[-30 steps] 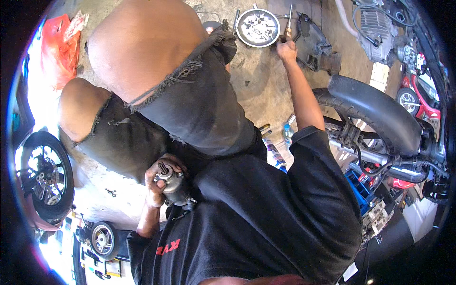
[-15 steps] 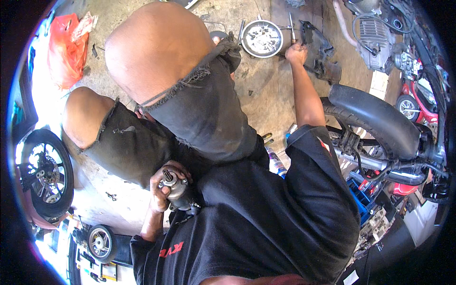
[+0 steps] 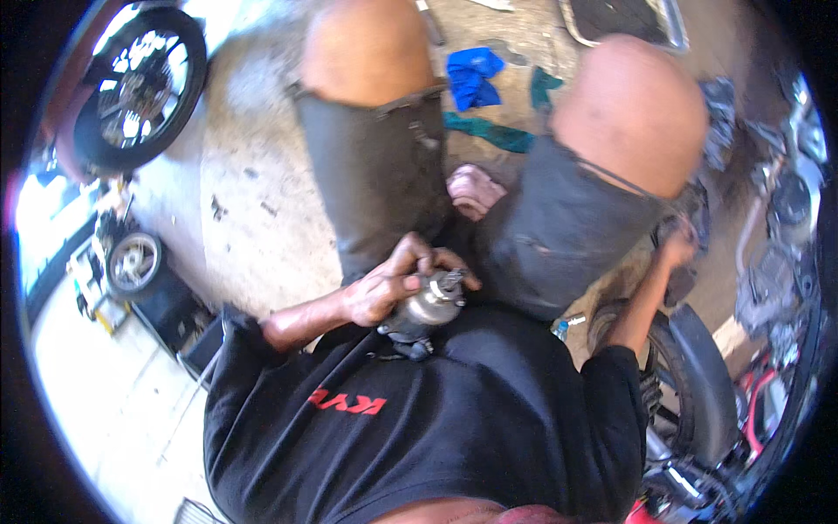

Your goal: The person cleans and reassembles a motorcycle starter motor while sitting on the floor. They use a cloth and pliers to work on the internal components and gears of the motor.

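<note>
Your left hand (image 3: 382,288) was gripping a metal cylinder (image 3: 434,306), with the fingers closed around its upper part. This cylinder was in front of your black shirt (image 3: 515,393), tilted, and its narrow end was pointing away from your chest. Your right hand (image 3: 677,249) was well apart to the right of the cylinder, beside the outer side of your right trouser leg (image 3: 559,231); it was blurred, so I could not tell if it was open or if it was holding something.

Just beyond the cylinder, between your thighs, lay a pinkish bundle (image 3: 476,190). Farther beyond it there were a teal cloth (image 3: 493,131) and a blue cloth (image 3: 474,79), both on the floor (image 3: 253,236). Beyond the cylinder and to its right, a tray (image 3: 679,37) with dark contents was partly hidden by your knee. To the right of the cylinder stood a black mudguard (image 3: 705,380). To its left, well apart, were a small wheel (image 3: 135,262) and, farther beyond, a large wheel (image 3: 194,79).
</note>
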`<state>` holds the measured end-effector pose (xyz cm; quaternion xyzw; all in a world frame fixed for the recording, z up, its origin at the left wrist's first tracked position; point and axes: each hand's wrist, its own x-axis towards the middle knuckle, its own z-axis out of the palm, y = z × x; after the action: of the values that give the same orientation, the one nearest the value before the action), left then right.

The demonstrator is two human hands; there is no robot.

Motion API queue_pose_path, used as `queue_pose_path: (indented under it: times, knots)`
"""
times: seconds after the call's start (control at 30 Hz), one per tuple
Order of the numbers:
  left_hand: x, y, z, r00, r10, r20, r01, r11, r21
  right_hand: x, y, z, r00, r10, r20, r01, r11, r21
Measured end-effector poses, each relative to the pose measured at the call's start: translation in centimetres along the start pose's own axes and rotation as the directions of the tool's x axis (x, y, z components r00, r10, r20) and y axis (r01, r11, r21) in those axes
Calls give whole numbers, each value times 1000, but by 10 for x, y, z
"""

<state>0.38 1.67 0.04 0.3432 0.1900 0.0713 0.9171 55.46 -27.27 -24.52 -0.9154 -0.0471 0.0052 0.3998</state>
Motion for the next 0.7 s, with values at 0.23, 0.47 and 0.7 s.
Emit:
queue_pose_path:
  times: [0.23, 0.47, 0.7]
  knots:
    - [-4, -14, -1, 991, 114, 70, -114, 993, -6, -50, -216, -77, 811, -512, -284, 533, 846, -3]
    - [13, -19, -3, 940, 197, 277, -199, 980, -21, -104, -381, -111, 629, -769, -119, 508, 289, 811]
    - [0, -18, 1, 957, 151, 246, -172, 983, 67, -181, -427, -70, 372, -795, 480, -155, 456, 876]
